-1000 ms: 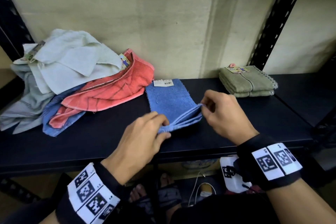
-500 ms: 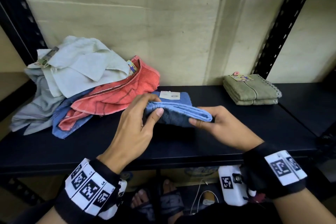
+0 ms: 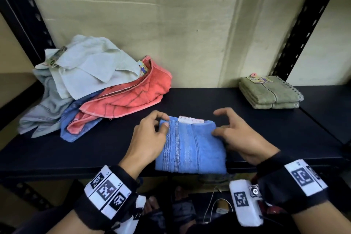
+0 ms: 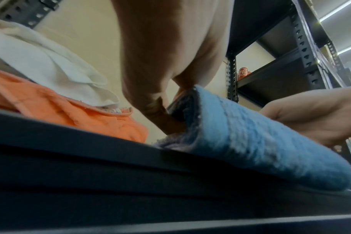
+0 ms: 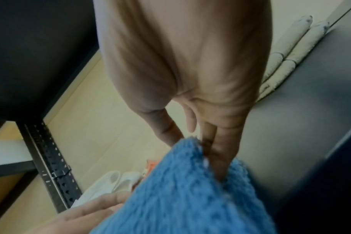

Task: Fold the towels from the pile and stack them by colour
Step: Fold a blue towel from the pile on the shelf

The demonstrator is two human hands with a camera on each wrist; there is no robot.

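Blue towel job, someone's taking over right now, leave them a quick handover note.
Left hand pinches the far left corner of the folded blue towel; right hand rests on its right edge, fingers loose.
The towel lies at the front edge of the shelf.
Done: green towels folded and stacked at right.
Left: place the blue one, then fold the pile at left.

Each forearm wears a black fabric wrist band (image 3: 106, 201) carrying white rectangular tiles printed with black square fiducial markers; the left band shows three such tiles in a row. The right wrist band (image 3: 292, 182) bears similar tiles, and a white boxy camera unit (image 3: 245, 203) with its own black marker and a small round lens mount hangs beneath it. Both hands are bare.
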